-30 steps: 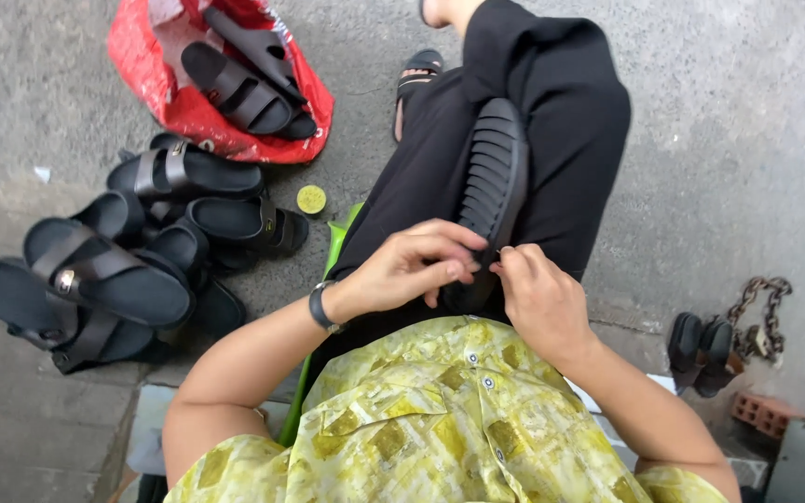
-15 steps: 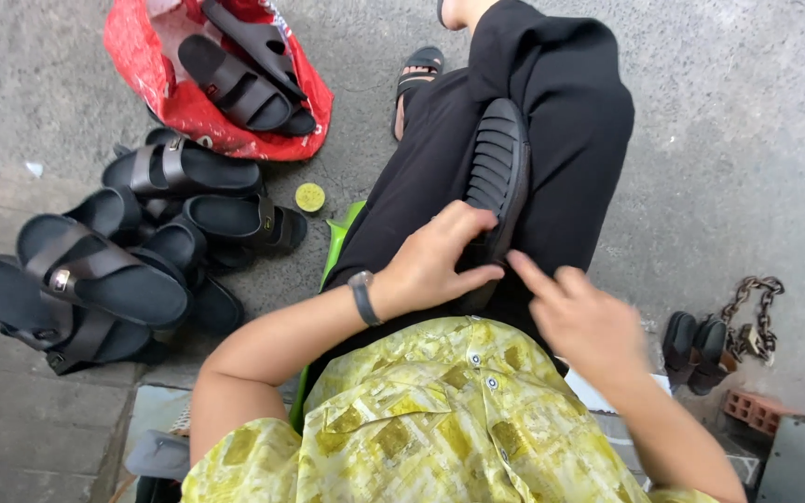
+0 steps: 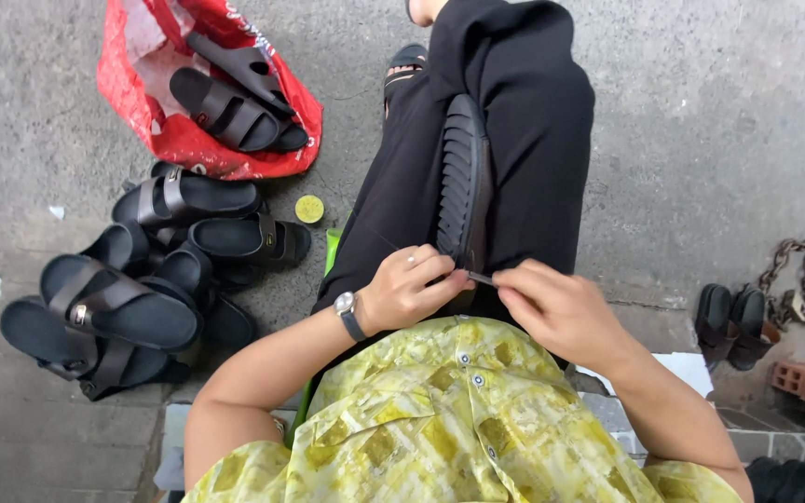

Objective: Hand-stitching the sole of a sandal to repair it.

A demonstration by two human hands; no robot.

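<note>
A black sandal (image 3: 463,182) with a ridged rubber sole lies sole-up along the lap, between two legs in black cloth. The left hand (image 3: 409,289) pinches its near end with fingers curled together. The right hand (image 3: 556,305) closes finger and thumb on a thin metal needle (image 3: 480,278) that meets the sandal's edge. On the rough concrete to the left sits a pile of smooth black sandals (image 3: 132,279), beside a crumpled red bag (image 3: 174,102).
</note>
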